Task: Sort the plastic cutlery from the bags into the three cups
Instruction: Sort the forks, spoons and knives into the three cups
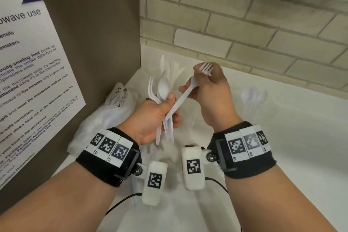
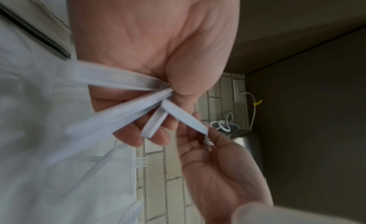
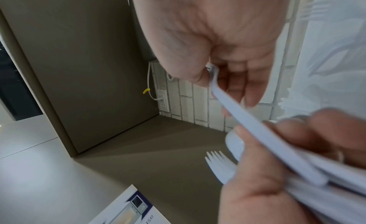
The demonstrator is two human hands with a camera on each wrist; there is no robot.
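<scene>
Nearest the camera, two bare forearms are seen, each strapped with a black wrist band (image 1: 109, 156) carrying white blocks printed with black square markers.

Just beyond the bands, a mixed bundle of white plastic cutlery (image 1: 163, 100) is gripped in the left hand (image 1: 150, 118), with the thumb pressed across the handles and the fingers curled under them. At least one spoon bowl and several fork heads are raised above the fist, while the handle ends are fanned out below the palm, as is shown blurred in the left wrist view (image 2: 126, 105).

A single white plastic fork (image 1: 190, 88) is pinched near its neck between the thumb and fingers of the right hand (image 1: 211, 96). Its tines are pointed up and away past the knuckles, and the far end of its handle is still lodged among the bundle at the left fist. In the right wrist view the same fork (image 3: 257, 130) is seen running from the right fingers down into the left hand's grasp.

Under and to the left of the hands, a crumpled translucent plastic bag (image 1: 113, 107) with small printed symbols is laid on the white countertop (image 1: 291, 137).

Farther back, more white cutlery is stood upright in a clear plastic cup (image 1: 169, 66) in the corner, and a second clear cup (image 1: 254, 98) holding pale spoons is set to the right, well apart. A third cup cannot be made out.

The counter is closed off behind by a pale brick-tile wall (image 1: 244, 24) and on the left by a brown panel bearing a white printed microwave notice (image 1: 32, 73).
</scene>
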